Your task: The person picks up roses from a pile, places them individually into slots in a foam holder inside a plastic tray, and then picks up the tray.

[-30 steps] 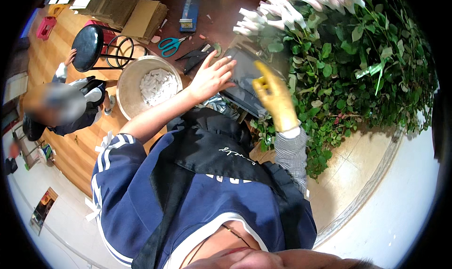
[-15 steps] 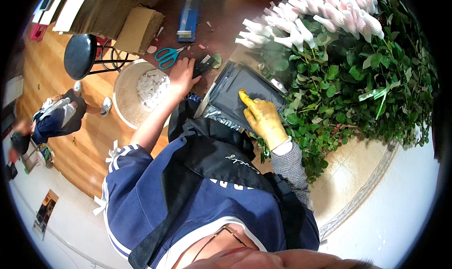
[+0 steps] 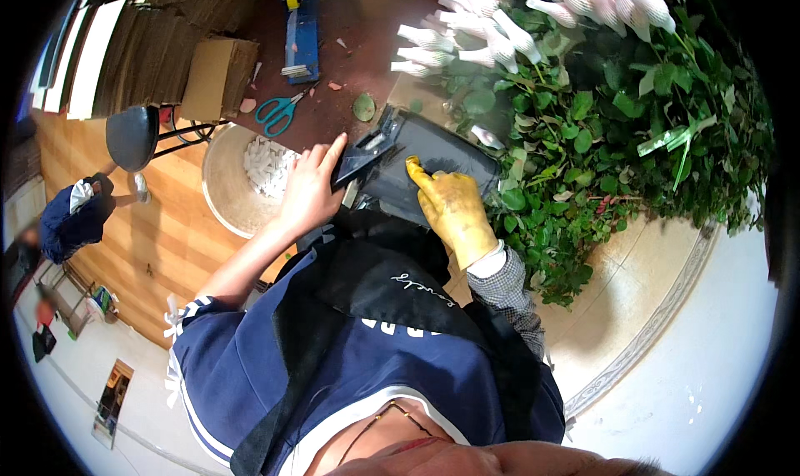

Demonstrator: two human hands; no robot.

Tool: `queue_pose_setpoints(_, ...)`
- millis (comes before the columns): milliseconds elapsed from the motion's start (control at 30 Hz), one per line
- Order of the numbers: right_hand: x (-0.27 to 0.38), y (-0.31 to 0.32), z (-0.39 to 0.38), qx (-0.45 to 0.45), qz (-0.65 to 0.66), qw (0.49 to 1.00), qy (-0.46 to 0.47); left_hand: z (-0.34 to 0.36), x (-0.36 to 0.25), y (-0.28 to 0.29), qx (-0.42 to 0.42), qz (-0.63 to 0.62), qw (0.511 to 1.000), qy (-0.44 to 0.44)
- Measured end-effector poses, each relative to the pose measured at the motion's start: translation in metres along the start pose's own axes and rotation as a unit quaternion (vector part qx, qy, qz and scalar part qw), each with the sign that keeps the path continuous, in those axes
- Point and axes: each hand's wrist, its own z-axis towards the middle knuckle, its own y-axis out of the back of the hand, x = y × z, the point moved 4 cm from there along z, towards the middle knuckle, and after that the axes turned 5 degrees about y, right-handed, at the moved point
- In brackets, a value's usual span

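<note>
My bare left hand (image 3: 313,183) is closed round a black stapler (image 3: 364,154), whose far end reaches over the left side of a dark grey flat tray-like pad (image 3: 400,176). In a yellow glove, my right hand (image 3: 454,212) rests on that pad with its index finger stretched out. Its other fingers are partly hidden, and nothing shows in its grasp. To the right lies a large heap of leafy flower stems (image 3: 575,159), their heads wrapped in white and pinkish foam-net sleeves (image 3: 492,30).
Scissors with teal handles (image 3: 277,114), a blue tape dispenser (image 3: 301,47) and a loose leaf (image 3: 364,107) lie on the dark red table (image 3: 337,64). A pale bin (image 3: 218,180) holds white pieces. Nearby are a black stool (image 3: 132,139), cardboard (image 3: 208,76) and, farther left, another person (image 3: 75,214).
My left hand has picked the stapler up off the table and brought it right, over the pad's edge. My gloved right hand stays on the pad. The view has shifted slightly.
</note>
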Motion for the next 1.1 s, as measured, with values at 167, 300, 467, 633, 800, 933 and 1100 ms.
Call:
queue_pose_setpoints(167, -0.004, -0.004, 0.000, -0.031, -0.017, 0.999, 0.016, 0.018, 0.018, -0.003, 0.151, -0.129, 0.980, -0.027)
queue_pose_setpoints(300, -0.006, -0.008, -0.003, -0.042, -0.003, 0.999, 0.012, 0.013, 0.030, -0.028, 0.105, -0.002, 0.994, 0.024)
queue_pose_setpoints(467, -0.003, 0.000, -0.001, -0.048, 0.011, 0.999, 0.021, -0.027, 0.049, -0.062, 0.156, -0.412, 0.897, 0.029)
queue_pose_setpoints(633, -0.002, 0.001, 0.000, -0.033, 0.049, 0.998, 0.011, -0.079, 0.083, -0.050, -0.071, 0.055, 0.996, -0.001)
queue_pose_setpoints(800, -0.003, 0.001, -0.001, -0.043, 0.073, 0.996, 0.019, -0.059, 0.055, -0.039, -0.104, 0.196, 0.962, -0.161)
queue_pose_setpoints(933, -0.001, -0.002, 0.000, -0.017, 0.036, 0.999, 0.001, -0.027, 0.065, -0.030, -0.087, 0.191, 0.948, -0.239)
queue_pose_setpoints(1100, -0.004, -0.005, -0.004, -0.046, 0.034, 0.998, 0.009, -0.008, 0.074, -0.034, -0.143, 0.208, 0.921, -0.297)
